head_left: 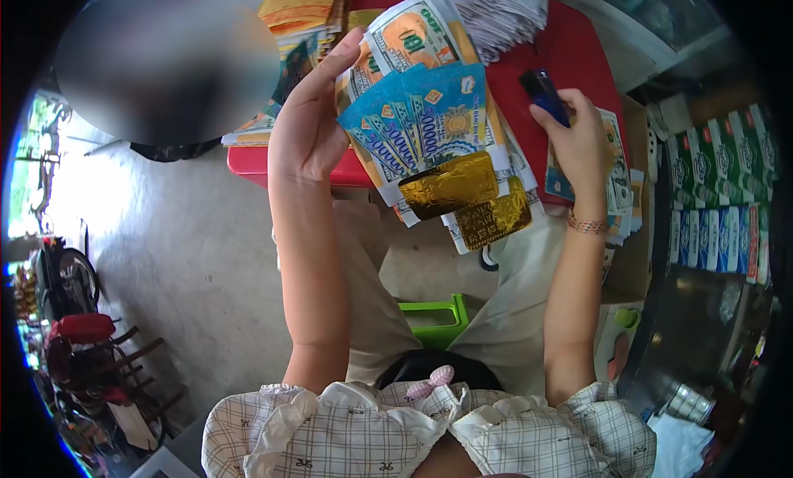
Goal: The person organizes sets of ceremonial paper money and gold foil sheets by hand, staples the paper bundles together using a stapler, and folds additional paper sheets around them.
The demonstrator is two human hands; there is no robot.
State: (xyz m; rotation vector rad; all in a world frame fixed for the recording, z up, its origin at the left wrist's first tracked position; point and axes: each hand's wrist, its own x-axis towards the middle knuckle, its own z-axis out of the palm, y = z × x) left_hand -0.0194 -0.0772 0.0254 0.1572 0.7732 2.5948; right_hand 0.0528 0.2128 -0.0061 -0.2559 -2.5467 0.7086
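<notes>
My left hand is closed on the left side of a fanned bundle of paper notes. Blue notes marked 500000 lie over orange-and-white dollar-style notes. Two shiny gold paper pieces sit at the bundle's lower end, with white strips around them. In my right hand is a small dark blue stapler, gripped between thumb and fingers to the right of the bundle. Beneath that hand lies another pile of printed notes, partly covered by it.
The red table carries a stack of white papers and orange-yellow paper bundles. Below is a green stool between my legs. Shelves with green boxes stand at right. A person with a blurred head is at upper left.
</notes>
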